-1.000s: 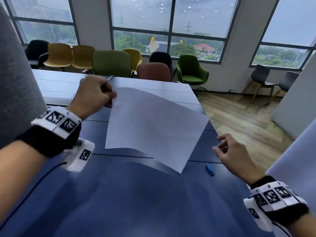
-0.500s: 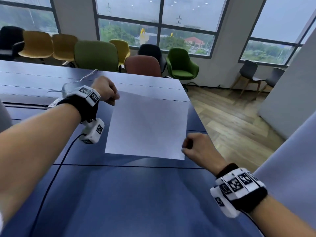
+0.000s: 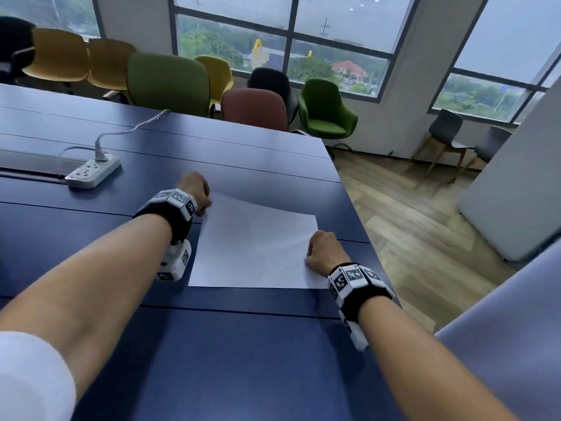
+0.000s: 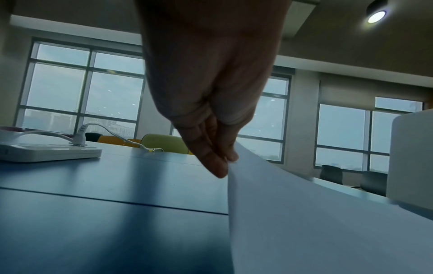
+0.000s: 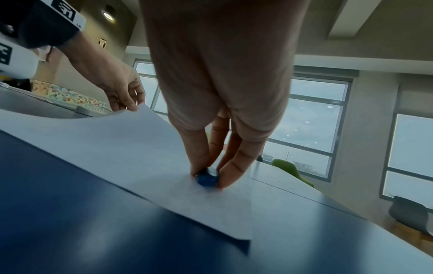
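Plastic power strip [image 3: 92,173] lies at ten o'clock. My left hand [image 3: 196,189] pinches the lifted eleven-o'clock corner of the thin paper sheet [image 3: 255,250]; my right hand [image 3: 323,252] pinches a small rounded blue piece [image 5: 207,178] at its three-o'clock edge on the smooth worktop [image 3: 212,360].

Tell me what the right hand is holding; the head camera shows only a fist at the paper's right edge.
Observer: In the right wrist view, the right hand pinches a small blue object and holds it against the paper.
Operator: Is the left hand lying flat on the sheet?
Observer: No. In the left wrist view, the left hand pinches the sheet's corner between thumb and finger.
Operator: Is that corner down on the table?
Observer: No. It is raised off the table, and the sheet curves up to the fingers.
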Demonstrator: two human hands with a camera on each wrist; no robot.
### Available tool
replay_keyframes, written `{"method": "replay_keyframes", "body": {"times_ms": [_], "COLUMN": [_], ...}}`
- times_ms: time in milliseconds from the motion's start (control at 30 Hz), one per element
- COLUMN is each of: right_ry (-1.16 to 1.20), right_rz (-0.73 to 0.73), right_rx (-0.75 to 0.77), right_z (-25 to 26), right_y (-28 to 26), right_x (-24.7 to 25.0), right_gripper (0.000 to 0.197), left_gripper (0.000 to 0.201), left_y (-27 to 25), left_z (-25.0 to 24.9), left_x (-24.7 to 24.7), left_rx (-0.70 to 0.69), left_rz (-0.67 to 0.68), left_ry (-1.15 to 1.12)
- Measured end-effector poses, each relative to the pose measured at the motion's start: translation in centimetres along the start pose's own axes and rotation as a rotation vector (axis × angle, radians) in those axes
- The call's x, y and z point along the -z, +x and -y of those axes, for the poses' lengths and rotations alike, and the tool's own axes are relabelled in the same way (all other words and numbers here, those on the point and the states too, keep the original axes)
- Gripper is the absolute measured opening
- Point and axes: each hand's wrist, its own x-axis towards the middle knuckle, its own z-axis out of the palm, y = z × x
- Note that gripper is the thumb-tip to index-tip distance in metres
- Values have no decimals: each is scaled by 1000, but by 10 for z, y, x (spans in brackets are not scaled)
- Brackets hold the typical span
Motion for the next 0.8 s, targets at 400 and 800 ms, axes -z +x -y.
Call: {"method": "replay_keyframes", "body": {"times_ms": [400,800], "right_ry": [212,443], "right_rz": [-70,-374], "right_rx": [226,232], "right_z": [-14,-25], "right_y": [-190,-291], "right_x": [71,-6], "right_gripper": [28,29], "left_gripper": [102,157], "left_y": [-195,-280], "left_z": [118,105], "left_x": [62,28], "left_rx": [-45,32], "left_rz": [279,580], "left_ry": [674,608]}}
